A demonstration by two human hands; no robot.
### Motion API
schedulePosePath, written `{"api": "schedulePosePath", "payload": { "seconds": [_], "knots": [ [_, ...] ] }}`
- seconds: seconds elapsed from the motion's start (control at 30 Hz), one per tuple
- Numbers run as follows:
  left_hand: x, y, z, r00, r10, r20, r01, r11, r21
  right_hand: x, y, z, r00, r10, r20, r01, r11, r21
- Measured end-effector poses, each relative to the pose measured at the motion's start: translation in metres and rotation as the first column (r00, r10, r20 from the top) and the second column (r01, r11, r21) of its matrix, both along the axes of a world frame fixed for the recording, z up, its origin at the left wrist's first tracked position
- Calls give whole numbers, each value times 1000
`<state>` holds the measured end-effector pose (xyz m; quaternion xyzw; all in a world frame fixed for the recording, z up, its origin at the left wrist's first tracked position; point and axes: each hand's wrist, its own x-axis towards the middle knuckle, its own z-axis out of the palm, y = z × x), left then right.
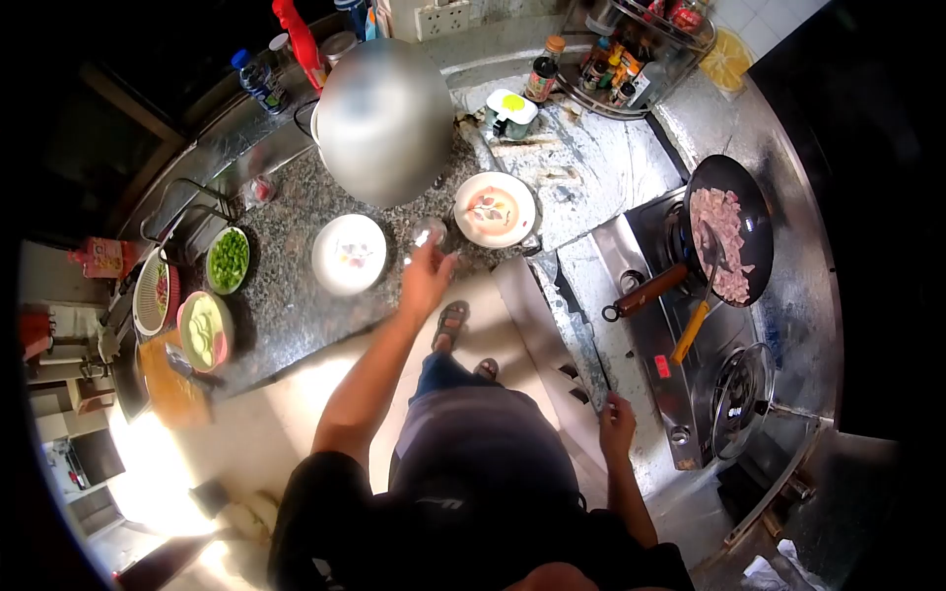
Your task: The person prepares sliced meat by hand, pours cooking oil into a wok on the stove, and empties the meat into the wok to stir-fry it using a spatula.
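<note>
My left hand (427, 276) reaches over the granite counter, its fingers apart at a small clear glass dish (431, 231); whether they grip it is unclear. On one side of that hand is a white plate (350, 254), on the other a white bowl (495, 210) with a leaf pattern and a little reddish residue. My right hand (618, 424) hangs by the edge of the stove counter with its fingers curled; anything inside them is hidden. A black wok (757, 231) on the stove contains pale pink sliced meat (719, 236), with an orange-handled spatula (693, 330) resting in it.
At left are a bowl of chopped green vegetables (229, 260), a bowl of pale slices (203, 330), a basket (153, 295) and a cutting board (175, 384). A large metal dome (384, 123) stands behind. A glass lid (741, 399) lies near the stove; seasoning bottles (616, 74) sit behind.
</note>
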<state>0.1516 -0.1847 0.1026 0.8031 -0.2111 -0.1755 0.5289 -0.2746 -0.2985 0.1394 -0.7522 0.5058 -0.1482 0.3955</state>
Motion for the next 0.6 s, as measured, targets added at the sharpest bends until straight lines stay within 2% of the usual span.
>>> {"api": "schedulePosePath", "payload": {
  "seconds": [0.03, 0.07, 0.1, 0.13, 0.2, 0.23, 0.3, 0.37, 0.5, 0.6],
  "knots": [
    [-11, 8, 7, 998, 5, -67, -8, 999, -52, 15, 1, -16, 998, -38, 55, 33, 995, 99],
    [-25, 16, 9, 991, 1, -136, -15, 994, -105, 45, 2, -17, 978, -137, 157, 73, 931, 359],
    [-36, 27, 2, 981, 1, -196, -20, 995, -98, 74, -2, -24, 984, -25, 178, -48, 917, 397],
    [-45, 42, -10, 967, 1, -253, -26, 995, -93, 112, -4, -22, 965, 11, 261, -130, 886, 444],
    [-68, 76, -33, 945, 86, -314, -120, 989, -88, 180, -17, -56, 953, -108, 284, -105, 760, 641],
    [-80, 93, -35, 905, 136, -403, -175, 983, -63, 217, -24, -53, 940, -173, 293, -82, 721, 688],
    [-100, 123, -21, 885, 218, -411, -213, 975, 60, 278, -47, -63, 904, -310, 295, -18, 663, 749],
    [-118, 162, -31, 858, 304, -413, -289, 952, 99, 323, -63, -92, 855, -413, 315, 33, 648, 761],
    [-151, 233, -31, 743, 518, -424, -490, 852, 183, 364, -81, -110, 919, -338, 205, 95, 692, 716],
    [-175, 270, -22, 669, 610, -425, -555, 790, 262, 372, -87, -120, 879, -409, 244, 174, 753, 634]
  ]
}}
